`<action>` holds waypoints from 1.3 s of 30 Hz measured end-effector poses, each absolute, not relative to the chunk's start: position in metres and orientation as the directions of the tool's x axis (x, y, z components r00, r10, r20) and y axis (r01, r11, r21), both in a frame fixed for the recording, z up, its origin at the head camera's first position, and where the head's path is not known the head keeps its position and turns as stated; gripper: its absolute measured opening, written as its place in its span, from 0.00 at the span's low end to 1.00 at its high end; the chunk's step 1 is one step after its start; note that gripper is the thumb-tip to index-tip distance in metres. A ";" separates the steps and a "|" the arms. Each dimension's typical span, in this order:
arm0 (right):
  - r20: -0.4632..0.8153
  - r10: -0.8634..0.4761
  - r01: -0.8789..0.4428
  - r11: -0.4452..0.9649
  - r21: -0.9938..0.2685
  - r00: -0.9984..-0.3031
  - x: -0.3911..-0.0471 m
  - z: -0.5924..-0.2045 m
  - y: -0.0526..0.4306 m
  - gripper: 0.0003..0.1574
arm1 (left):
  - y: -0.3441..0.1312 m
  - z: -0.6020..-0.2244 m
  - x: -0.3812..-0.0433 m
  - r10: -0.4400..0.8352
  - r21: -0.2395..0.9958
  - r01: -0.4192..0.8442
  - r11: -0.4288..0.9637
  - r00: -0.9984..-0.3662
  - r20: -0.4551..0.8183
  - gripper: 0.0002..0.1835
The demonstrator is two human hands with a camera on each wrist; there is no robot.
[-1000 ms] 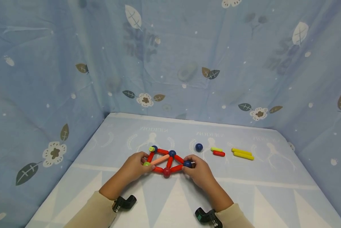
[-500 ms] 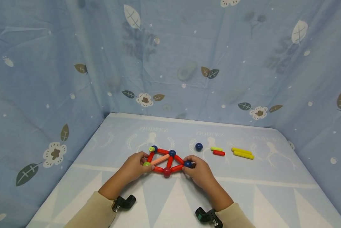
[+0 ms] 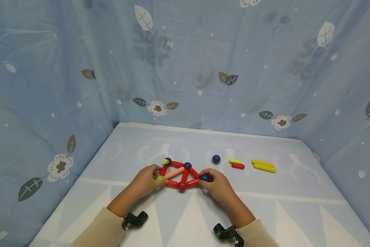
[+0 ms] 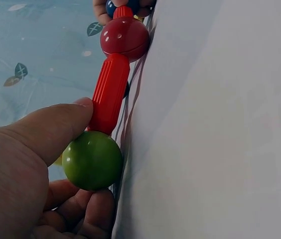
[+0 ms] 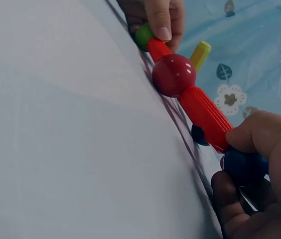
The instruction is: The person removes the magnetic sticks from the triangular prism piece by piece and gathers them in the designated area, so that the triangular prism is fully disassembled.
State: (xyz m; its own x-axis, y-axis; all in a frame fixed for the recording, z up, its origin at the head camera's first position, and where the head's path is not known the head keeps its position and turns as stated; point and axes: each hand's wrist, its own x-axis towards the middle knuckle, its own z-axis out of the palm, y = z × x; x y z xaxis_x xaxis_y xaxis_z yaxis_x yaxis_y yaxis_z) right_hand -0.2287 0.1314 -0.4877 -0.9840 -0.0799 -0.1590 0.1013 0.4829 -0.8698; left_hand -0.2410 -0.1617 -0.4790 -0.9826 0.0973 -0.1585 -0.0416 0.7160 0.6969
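A flat frame of red rods point(image 3: 185, 175) and balls lies on the table, with one salmon rod point(image 3: 174, 173) slanting across its left part. My left hand point(image 3: 146, 179) grips the green ball point(image 4: 92, 160) at the left corner, its thumb against the adjoining red rod point(image 4: 109, 94). At the opposite corner my right hand point(image 3: 217, 185) holds a blue ball point(image 5: 242, 167), thumb on the rod beside it. A red ball point(image 3: 182, 186) forms the front corner, and another blue ball point(image 3: 187, 165) sits behind it. On the back-left blue ball point(image 3: 169, 160) a yellow-green rod point(image 3: 165, 161) stands up.
Behind my right hand lies a loose blue ball point(image 3: 216, 159). To its right are a short yellow-green rod point(image 3: 235, 161), a red rod point(image 3: 238, 166) and two long yellow rods point(image 3: 264, 167). A patterned curtain point(image 3: 185, 68) hangs behind the table point(image 3: 185, 219).
My right hand and the blue ball it holds have shifted very slightly to the right. Both hands keep their grip, and the loose pieces lie as before.
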 end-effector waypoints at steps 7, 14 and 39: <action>-0.131 -0.061 0.079 0.524 -0.848 -0.990 -0.228 -0.487 0.131 0.15 | -0.162 -0.480 -0.242 0.101 0.691 -0.034 0.722 -0.983 -0.153 0.32; -0.139 -0.046 0.092 0.544 -0.834 -0.989 -0.233 -0.486 0.135 0.16 | -0.162 -0.480 -0.243 0.098 0.693 -0.039 0.720 -0.983 -0.158 0.32; -0.096 -0.049 0.049 0.584 -0.810 -0.994 -0.298 -0.450 0.173 0.31 | -0.161 -0.479 -0.241 0.113 0.700 -0.022 0.714 -0.983 -0.147 0.32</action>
